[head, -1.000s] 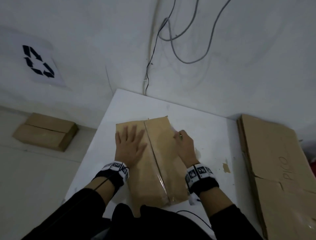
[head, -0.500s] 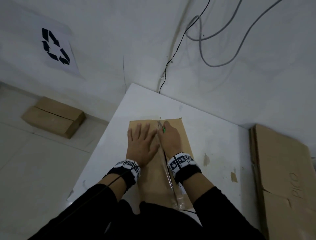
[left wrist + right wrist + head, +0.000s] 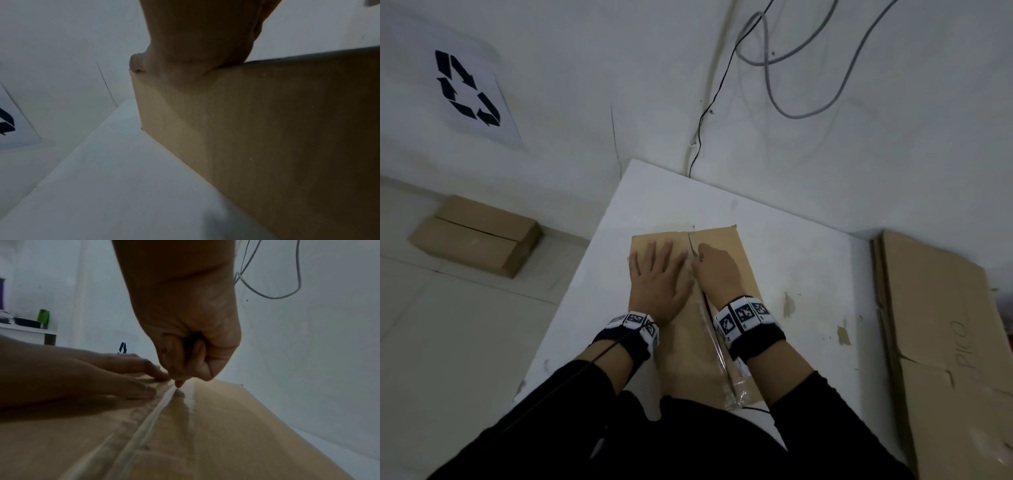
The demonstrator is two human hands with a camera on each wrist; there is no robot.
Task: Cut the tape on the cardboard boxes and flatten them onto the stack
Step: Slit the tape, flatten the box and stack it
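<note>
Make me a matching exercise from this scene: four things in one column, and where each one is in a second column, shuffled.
Things:
1. left hand
2. right hand
3. flattened cardboard stack
4. closed box

Places:
A. on the floor, left of the table
B. at the table's right side
C. flat on the taped box, left of its seam
D. gripping a tool at the taped seam

Pairs: 1-C, 2-D, 3-B, 4-A
</note>
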